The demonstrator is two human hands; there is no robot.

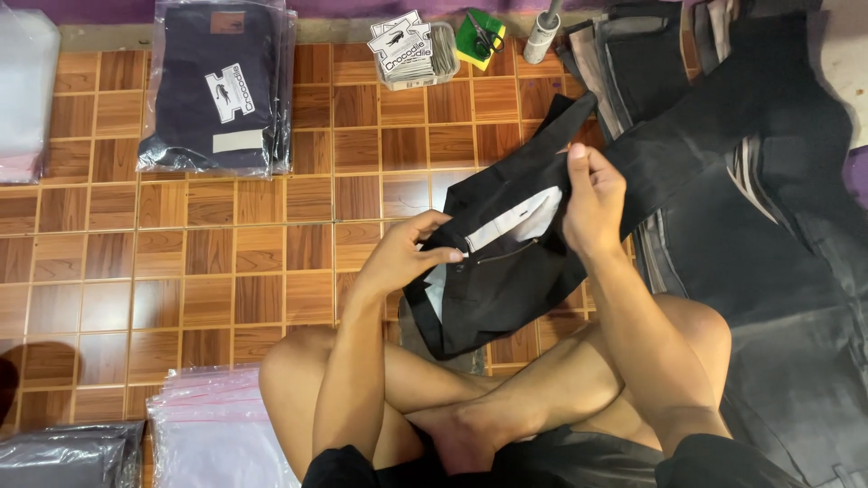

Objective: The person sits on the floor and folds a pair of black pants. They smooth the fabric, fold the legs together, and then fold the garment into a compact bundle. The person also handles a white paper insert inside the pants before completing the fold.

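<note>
Black trousers [506, 262] are held above a brown parquet floor [235, 262] — the zip pinched shut-fingered by the left hand [407, 253], the waistband gripped closed by the right hand [592, 203]. Bagged trousers [217, 86] are stacked behind — more dark trousers [778, 226] lie rightward.

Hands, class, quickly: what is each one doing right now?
Left hand: closed, pinching the fly of the black trousers.
Right hand: closed, gripping the trousers' waistband.

Open for us: bare parquet floor [226, 262] ahead-left. Blocked: bagged garment stack [217, 86], tag tray [411, 54], dark trouser pile [768, 226] on the right.
</note>
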